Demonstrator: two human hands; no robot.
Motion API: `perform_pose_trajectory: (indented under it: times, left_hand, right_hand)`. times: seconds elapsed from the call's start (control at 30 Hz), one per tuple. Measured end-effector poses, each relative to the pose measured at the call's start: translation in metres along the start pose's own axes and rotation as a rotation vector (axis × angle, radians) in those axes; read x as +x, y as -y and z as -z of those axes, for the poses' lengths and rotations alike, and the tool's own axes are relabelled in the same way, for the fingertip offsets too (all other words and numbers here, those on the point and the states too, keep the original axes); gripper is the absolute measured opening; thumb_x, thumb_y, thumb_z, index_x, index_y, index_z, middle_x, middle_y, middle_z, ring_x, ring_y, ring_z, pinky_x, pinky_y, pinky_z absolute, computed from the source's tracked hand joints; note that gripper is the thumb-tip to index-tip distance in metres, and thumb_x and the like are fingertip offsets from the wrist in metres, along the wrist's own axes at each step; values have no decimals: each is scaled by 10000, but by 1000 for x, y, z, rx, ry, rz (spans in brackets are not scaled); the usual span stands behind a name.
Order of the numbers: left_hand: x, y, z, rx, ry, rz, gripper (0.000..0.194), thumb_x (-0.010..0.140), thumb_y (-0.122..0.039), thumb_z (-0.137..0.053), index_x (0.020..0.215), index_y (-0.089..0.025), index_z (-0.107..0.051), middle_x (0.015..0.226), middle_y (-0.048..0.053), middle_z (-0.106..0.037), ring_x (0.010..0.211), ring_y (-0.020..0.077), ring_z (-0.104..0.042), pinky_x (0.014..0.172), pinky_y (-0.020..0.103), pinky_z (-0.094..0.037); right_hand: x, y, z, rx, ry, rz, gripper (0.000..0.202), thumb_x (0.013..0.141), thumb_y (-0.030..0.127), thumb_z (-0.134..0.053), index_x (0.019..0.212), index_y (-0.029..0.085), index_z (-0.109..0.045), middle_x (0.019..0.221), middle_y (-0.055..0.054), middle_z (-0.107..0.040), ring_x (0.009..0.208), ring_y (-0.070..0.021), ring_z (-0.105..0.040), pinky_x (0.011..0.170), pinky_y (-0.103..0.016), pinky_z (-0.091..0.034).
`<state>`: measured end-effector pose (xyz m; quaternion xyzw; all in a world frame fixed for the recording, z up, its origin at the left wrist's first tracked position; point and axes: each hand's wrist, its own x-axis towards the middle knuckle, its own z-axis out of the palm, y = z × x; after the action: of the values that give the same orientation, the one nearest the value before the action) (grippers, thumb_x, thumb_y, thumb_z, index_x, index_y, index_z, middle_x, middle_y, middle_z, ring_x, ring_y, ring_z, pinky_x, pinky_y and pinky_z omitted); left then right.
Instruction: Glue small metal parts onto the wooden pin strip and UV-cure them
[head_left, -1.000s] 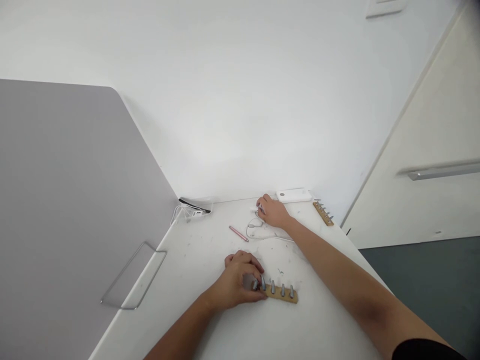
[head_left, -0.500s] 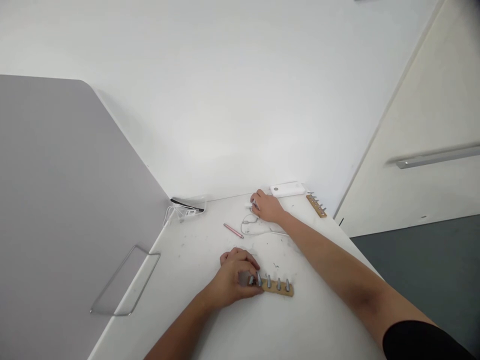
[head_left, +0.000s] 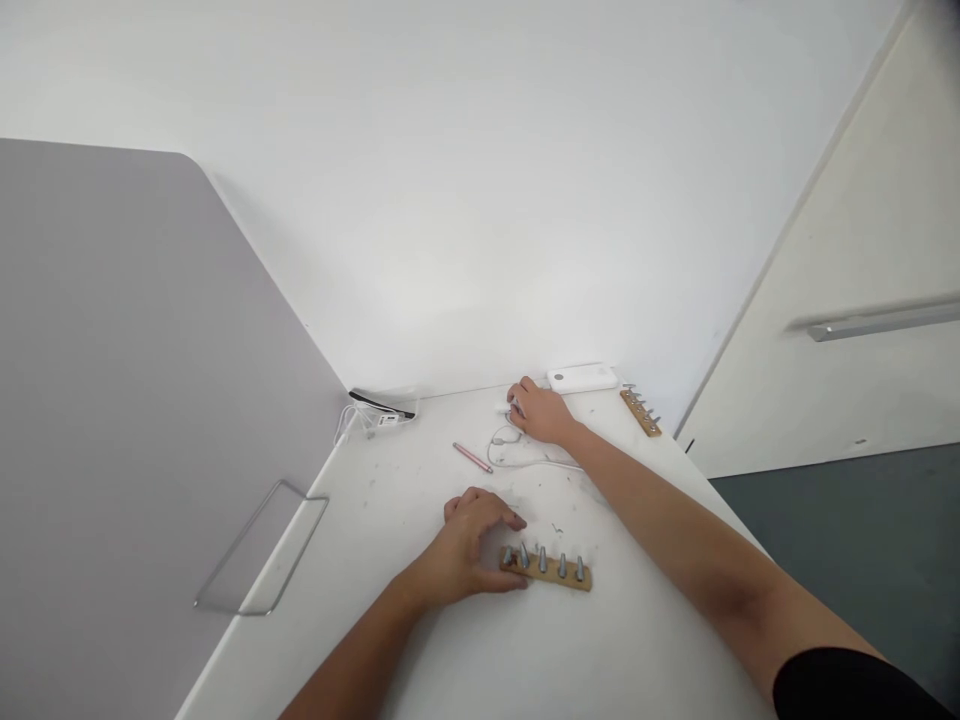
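Note:
A wooden strip (head_left: 552, 570) carrying several upright metal cones lies on the white table (head_left: 322, 600). Around its left end, my left hand (head_left: 469, 548) is open, with thumb and fingers apart. The thumb is at the strip's near edge. Farther back, my right hand (head_left: 541, 410) has its fingers curled over a small white item at the end of a cable; what exactly it holds is too small to tell. The white cable (head_left: 525, 463) loops on the table below that hand. A pink pen (head_left: 472, 458) lies to the left of the loop.
A white power bank (head_left: 583, 377) stands by the wall. At the back right is a second wooden strip (head_left: 640, 412) with metal cones. Cables and a black strap (head_left: 382, 403) lie at the back left. A wire frame (head_left: 300, 555) overhangs the left table edge.
My left hand's fingers have spread away from the leftmost cones, which now show clearly. My right hand stays by the cable end. The whole view has shifted slightly.

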<state>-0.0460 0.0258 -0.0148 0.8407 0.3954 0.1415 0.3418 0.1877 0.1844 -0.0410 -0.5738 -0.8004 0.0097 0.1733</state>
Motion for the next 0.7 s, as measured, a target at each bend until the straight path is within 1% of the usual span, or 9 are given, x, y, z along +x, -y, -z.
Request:
perform_pose_trajectory:
  times: [0.07, 0.17, 0.27, 0.33, 0.4, 0.5, 0.63, 0.7]
  left_hand:
    - [-1, 0, -2, -28, 6, 2, 726, 642, -319, -960, 1270, -324, -597, 1197, 11, -697, 1212, 305, -548, 1110, 477, -269]
    - [-2, -1, -6, -57, -1, -11, 944, 668, -298, -950, 1456, -360, -434, 1229, 8, -697, 1245, 297, -538, 1142, 489, -223]
    - [-3, -2, -10, -67, -19, -30, 1006, 674, -305, -947, 1499, -364, -376, 1271, 19, -686, 1267, 302, -530, 1148, 493, -209]
    - [-3, -2, -12, -70, -27, -49, 957, 689, -305, -936, 1481, -356, -402, 1272, 25, -692, 1256, 304, -541, 1142, 495, -213]
    - [-3, -3, -15, -68, -29, -69, 822, 712, -309, -917, 1410, -333, -483, 1257, 34, -704, 1229, 303, -560, 1128, 492, -225]
    - [-3, -5, -19, -54, -28, -78, 602, 731, -324, -895, 1253, -295, -597, 1219, 42, -715, 1151, 292, -595, 1094, 476, -252]
    - [-3, -10, -22, 9, -29, -79, 432, 754, -373, -869, 1127, -285, -668, 1049, 15, -714, 1008, 258, -615, 1023, 448, -293]
    - [-2, -11, -23, 44, -34, -86, 366, 771, -380, -848, 1085, -283, -686, 981, 7, -699, 972, 249, -610, 990, 437, -302]
  right_hand:
    - [0, 0, 1, 0, -2, -2, 260, 1024, 321, -474, 1235, 210, -577, 1255, -115, -578, 806, -183, -632, 655, -289, -409]
    - [0, 0, 0, 3, -11, 4, 257, 1019, 326, -480, 1225, 207, -577, 1258, -112, -581, 810, -183, -632, 646, -285, -395]
    - [0, 0, -1, 3, -19, 12, 258, 1021, 332, -471, 1220, 205, -574, 1253, -107, -582, 788, -178, -626, 629, -285, -379]
    - [0, 0, -1, 2, -21, 13, 256, 1022, 331, -466, 1217, 204, -573, 1251, -106, -582, 778, -177, -624, 623, -288, -376]
    - [0, 0, -2, 0, -22, 15, 256, 1023, 331, -466, 1217, 203, -572, 1253, -107, -581, 779, -178, -625, 626, -290, -381]
    - [0, 1, -1, -1, -19, 14, 254, 1026, 326, -468, 1221, 202, -572, 1252, -113, -579, 779, -179, -628, 633, -293, -389]
    - [0, 1, -2, -5, -11, 7, 251, 1021, 319, -474, 1216, 200, -577, 1240, -120, -577, 768, -179, -623, 624, -294, -386]
    - [0, 1, -2, -6, -11, 4, 254, 1019, 318, -470, 1219, 202, -577, 1237, -118, -575, 769, -179, -621, 623, -293, -382]
